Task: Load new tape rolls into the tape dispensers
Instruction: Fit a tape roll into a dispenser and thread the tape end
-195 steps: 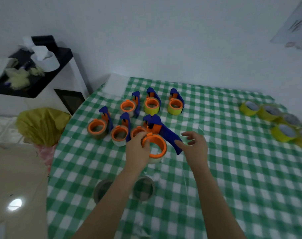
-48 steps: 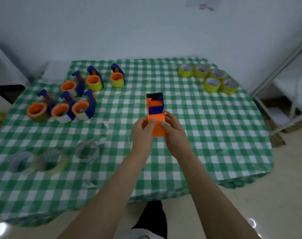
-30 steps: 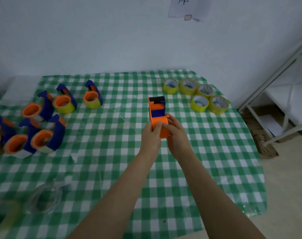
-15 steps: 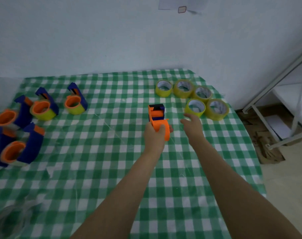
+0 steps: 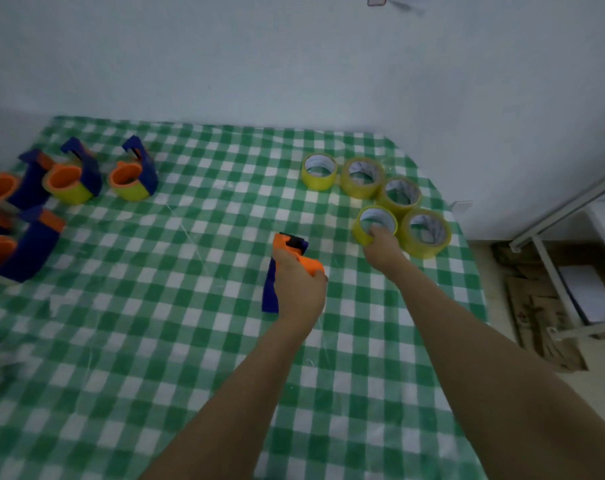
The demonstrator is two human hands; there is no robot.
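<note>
One roll point(image 5: 360, 234) in right hand point(image 5: 380, 244); dispenser point(image 5: 310, 265) in left hand point(image 5: 299, 292).

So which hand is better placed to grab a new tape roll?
Right. The right hand is at the nearest yellow tape roll, fingers reaching into its core; the left hand is busy gripping the tape dispenser.

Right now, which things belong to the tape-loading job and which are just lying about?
Job: held orange-and-blue plastic tape dispenser; grasped yellow tape roll; four more yellow rolls; loaded dispensers at left.
Lying about: flattened brown cardboard; white metal shelf frame.
</note>
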